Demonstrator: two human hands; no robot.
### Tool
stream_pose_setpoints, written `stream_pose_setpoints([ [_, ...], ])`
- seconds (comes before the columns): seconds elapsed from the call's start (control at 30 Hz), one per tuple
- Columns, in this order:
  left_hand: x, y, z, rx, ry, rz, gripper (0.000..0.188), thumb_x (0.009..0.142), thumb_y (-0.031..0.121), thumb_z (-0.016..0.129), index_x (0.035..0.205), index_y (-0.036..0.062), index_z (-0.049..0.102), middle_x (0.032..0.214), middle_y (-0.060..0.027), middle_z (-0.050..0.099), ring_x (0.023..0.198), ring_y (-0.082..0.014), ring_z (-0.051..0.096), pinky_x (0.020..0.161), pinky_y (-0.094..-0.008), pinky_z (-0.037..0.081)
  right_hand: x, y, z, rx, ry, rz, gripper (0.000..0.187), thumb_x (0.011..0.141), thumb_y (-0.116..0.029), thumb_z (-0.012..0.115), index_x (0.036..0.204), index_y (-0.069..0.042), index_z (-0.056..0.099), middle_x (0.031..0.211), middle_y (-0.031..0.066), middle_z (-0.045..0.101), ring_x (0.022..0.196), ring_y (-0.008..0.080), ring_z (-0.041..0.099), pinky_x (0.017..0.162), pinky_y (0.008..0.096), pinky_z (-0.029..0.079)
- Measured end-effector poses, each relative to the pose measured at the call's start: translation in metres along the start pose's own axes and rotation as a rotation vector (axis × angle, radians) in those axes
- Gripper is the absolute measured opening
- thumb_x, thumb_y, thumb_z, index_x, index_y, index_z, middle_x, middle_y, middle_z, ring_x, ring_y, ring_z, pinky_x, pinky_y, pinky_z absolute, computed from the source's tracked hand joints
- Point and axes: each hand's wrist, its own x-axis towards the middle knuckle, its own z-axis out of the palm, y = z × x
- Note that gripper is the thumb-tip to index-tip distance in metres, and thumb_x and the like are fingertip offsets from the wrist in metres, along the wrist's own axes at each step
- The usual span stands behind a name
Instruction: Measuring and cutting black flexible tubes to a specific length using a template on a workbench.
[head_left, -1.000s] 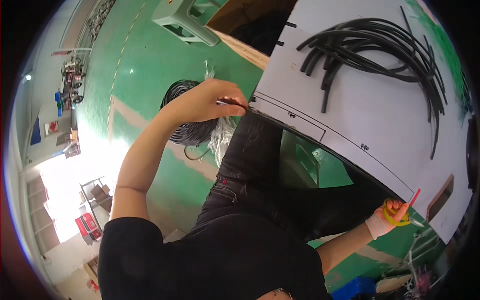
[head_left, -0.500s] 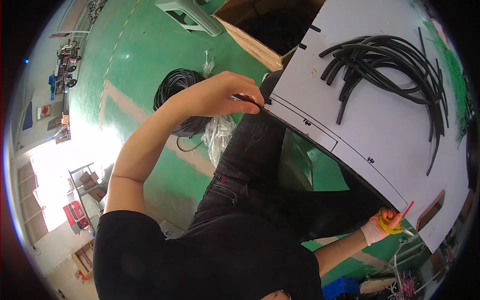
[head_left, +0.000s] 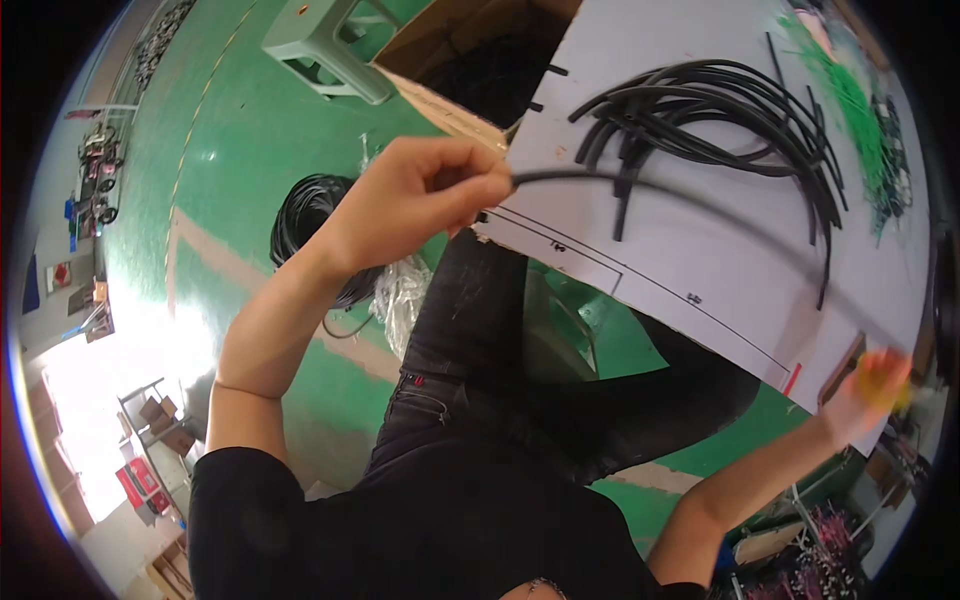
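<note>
My left hand (head_left: 425,200) pinches one end of a black tube (head_left: 690,196) between thumb and fingers. The tube arches over the white board (head_left: 580,235) and runs toward my right hand (head_left: 858,400), where its far end is lost in blur. Yellow-handled scissors (head_left: 880,382) are in my right hand, smeared by motion; their blades cannot be made out. Beyond the held tube, a bundle of cut black tubes (head_left: 720,100) lies curved on the board. Black marking lines and a short red strip (head_left: 793,379) show along the board's near edge.
Behind the board's left edge stands a cardboard box (head_left: 440,100) with dark contents. A grey-green stool (head_left: 330,50) and a coil of black tubing (head_left: 305,215) with clear plastic (head_left: 400,290) are on the floor. Green strands (head_left: 850,110) lie at the board's far right.
Both hands have lifted the tube off the board's near edge onto its surface side. My right hand has moved right and away, my left hand slightly left. The view has shifted.
</note>
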Motion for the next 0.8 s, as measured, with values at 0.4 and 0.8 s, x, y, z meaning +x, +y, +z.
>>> stream_pose_setpoints([
  [0.4, 0.057, -0.005, 0.044, -0.227, 0.073, 0.004, 0.021, 0.086, 0.020, 0.060, 0.088, -0.0009, 0.060, 0.072, 0.0012, 0.053, 0.061, -0.0057, 0.046, 0.058, -0.0193, 0.039, -0.144, -0.008, 0.142, -0.288, -1.385, 0.674, 0.046, 0.086, -0.043, 0.053, 0.100, 0.000, 0.050, 0.080, 0.0038, 0.050, 0.055, 0.0061, 0.044, 0.049, 0.0181, 0.038],
  [0.8, 0.055, 0.007, 0.041, -0.083, 0.089, 0.047, 0.025, 0.085, 0.022, 0.061, 0.091, -0.0025, 0.062, 0.076, -0.0013, 0.059, 0.068, -0.0070, 0.053, 0.064, -0.0204, 0.044, -0.144, 0.001, 0.184, -0.204, -1.426, 0.761, 0.051, 0.080, -0.050, 0.061, 0.095, -0.002, 0.050, 0.074, -0.0006, 0.047, 0.055, 0.0038, 0.042, 0.046, 0.0175, 0.037],
])
